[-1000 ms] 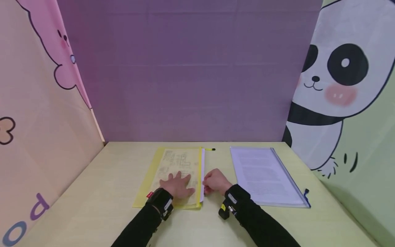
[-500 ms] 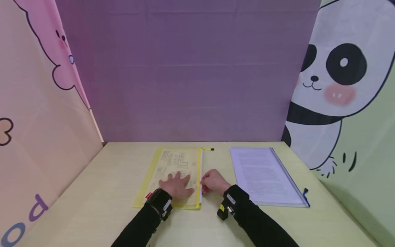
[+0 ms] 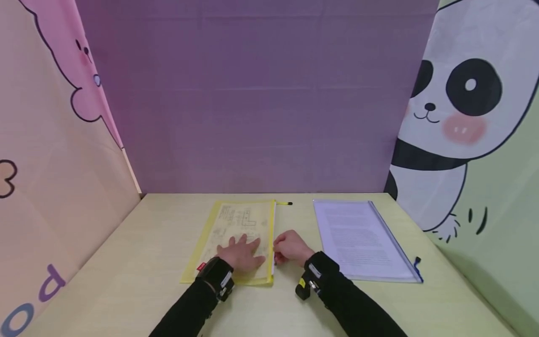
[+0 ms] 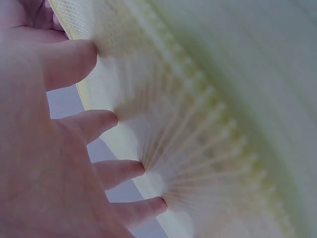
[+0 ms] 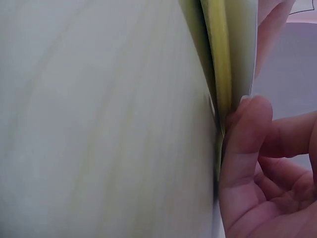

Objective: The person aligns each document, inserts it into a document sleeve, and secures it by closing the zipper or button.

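Yellow mesh zip pouch [image 3: 240,234] with printed sheets lies flat on the pale wooden table [image 3: 126,281]. Left hand [image 3: 242,252] presses it, fingers spread; right hand [image 3: 290,248] pinches its right edge.

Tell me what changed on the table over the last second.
The right hand edged slightly left along the open side of the yellow zip pouch, pushing the protruding white paper further in. The left hand stayed flat on the pouch; the clear folder stayed put.
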A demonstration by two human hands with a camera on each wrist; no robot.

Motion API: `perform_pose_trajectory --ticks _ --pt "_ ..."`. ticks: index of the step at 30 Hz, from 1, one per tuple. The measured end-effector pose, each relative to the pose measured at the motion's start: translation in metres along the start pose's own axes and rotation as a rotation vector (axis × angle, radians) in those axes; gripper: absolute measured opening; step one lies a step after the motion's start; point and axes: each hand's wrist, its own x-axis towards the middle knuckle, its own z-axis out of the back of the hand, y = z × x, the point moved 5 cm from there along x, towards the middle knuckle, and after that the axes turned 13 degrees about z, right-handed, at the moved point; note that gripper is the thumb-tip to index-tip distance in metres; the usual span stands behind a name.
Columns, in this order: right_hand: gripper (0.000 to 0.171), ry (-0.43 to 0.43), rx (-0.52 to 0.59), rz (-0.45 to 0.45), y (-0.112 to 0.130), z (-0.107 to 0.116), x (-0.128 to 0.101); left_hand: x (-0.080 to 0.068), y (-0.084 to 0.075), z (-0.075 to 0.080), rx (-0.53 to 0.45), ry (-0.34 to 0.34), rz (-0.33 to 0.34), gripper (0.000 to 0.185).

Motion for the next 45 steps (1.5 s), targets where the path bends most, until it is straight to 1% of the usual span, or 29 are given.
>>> perform_pose_trajectory --ticks 7,13,17,24,29,36,41,45 --pt "0.011 0.015 -0.060 0.039 0.006 -0.007 0.002 -0.001 -0.001 0.000 -0.017 0.024 0.005 0.063" --pt "0.016 0.030 -0.131 0.036 0.011 -0.010 0.002 -0.002 -0.002 0.000 -0.030 0.028 0.006 0.061" --pt "0.017 0.042 -0.182 0.046 0.015 -0.011 0.003 -0.001 -0.002 0.000 -0.022 0.027 0.010 0.061" --pt "0.016 0.046 -0.194 0.017 0.019 -0.012 0.002 -0.001 0.000 0.001 -0.006 0.021 0.014 0.062" --pt "0.013 0.066 -0.210 0.029 0.015 -0.011 0.000 -0.005 0.000 0.002 -0.010 0.025 0.005 0.065" --pt "0.005 0.096 -0.260 0.044 0.015 0.001 -0.008 -0.007 -0.001 0.002 0.006 0.022 -0.011 0.069" --pt "0.009 0.086 -0.326 0.055 0.014 0.016 -0.013 -0.004 -0.001 0.000 0.004 0.048 -0.023 0.072" --pt "0.012 0.066 -0.401 0.062 0.009 0.030 -0.015 -0.002 -0.001 -0.002 0.029 0.067 -0.049 0.075"
